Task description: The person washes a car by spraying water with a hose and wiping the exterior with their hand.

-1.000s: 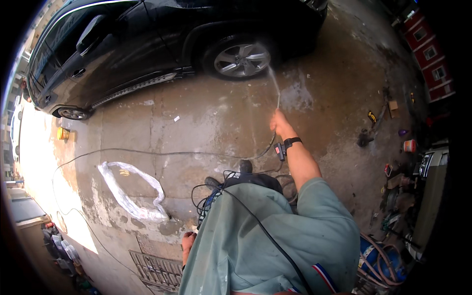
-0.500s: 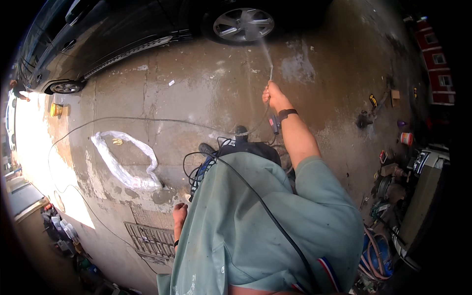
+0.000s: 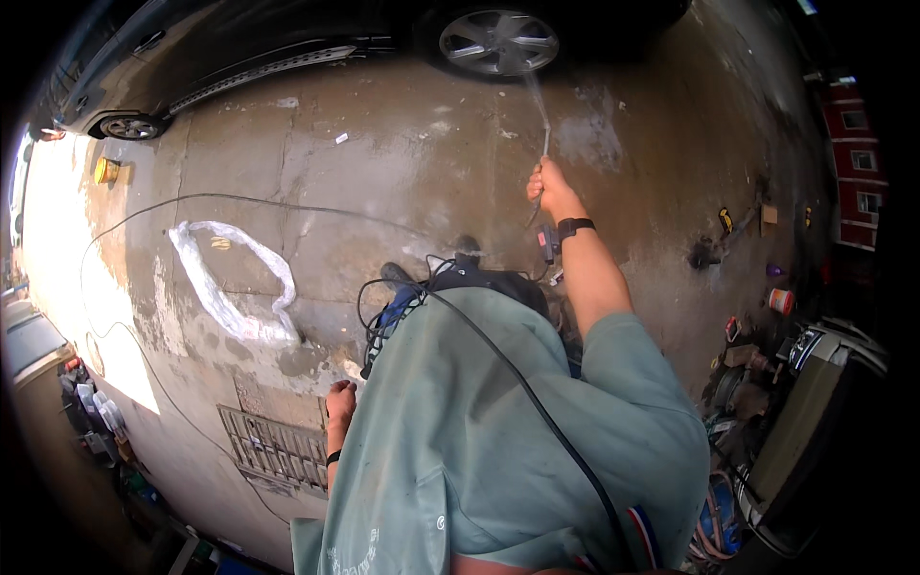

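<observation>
My right hand [image 3: 551, 186] is stretched out ahead, its fingers wrapped round a spray wand [image 3: 546, 142]. A thin jet of water [image 3: 537, 94] leaves the tip and meets the lower part of a car wheel [image 3: 498, 43] with a silver spoked rim. Below that hand is a small dark boxy piece [image 3: 547, 245], close to my wrist; what it belongs to I cannot make out. My left hand [image 3: 340, 401] hangs low beside my shirt, fingers curled in, with nothing visible in it.
A dark car [image 3: 259, 48] stands across the top. A thin hose [image 3: 307, 207] loops over the wet floor past a white plastic ring-shaped bundle [image 3: 199, 283]. A metal drain grate [image 3: 273, 447] lies lower left, a yellow bucket [image 3: 106, 171] farther off. Tools and clutter line the right side.
The view has shifted slightly, so the floor items sit a little higher or farther left. My right hand still holds the spray wand, and the jet stays on the wheel.
</observation>
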Motion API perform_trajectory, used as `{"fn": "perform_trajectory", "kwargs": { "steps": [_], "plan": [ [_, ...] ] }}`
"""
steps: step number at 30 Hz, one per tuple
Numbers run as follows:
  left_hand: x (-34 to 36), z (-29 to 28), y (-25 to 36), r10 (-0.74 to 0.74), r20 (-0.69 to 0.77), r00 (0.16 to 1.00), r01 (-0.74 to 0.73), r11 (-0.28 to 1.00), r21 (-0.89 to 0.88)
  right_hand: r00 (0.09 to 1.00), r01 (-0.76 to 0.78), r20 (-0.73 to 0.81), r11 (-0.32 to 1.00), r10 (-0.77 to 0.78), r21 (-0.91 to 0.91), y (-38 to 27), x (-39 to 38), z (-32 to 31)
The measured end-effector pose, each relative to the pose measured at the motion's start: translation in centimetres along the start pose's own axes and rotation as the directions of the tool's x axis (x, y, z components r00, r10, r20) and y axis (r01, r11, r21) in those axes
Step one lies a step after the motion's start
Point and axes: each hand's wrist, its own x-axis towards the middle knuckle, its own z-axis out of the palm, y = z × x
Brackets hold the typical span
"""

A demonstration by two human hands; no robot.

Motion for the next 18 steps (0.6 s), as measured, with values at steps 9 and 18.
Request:
{"fn": "perform_trajectory", "kwargs": {
  "steps": [9,18],
  "plan": [
    [1.1,0.5,-1.7,0.101,-0.045,0.994,-0.098,0.993,0.059,0.996,0.065,-0.059,0.996,-0.061,0.058,0.6,-0.8,1.6],
    [-0.7,-0.5,-5.3,-0.033,-0.140,0.990,0.021,0.996,-0.087,0.993,0.059,-0.080,0.957,-0.085,-0.285,2.2,1.5,6.2]
  ]
}}
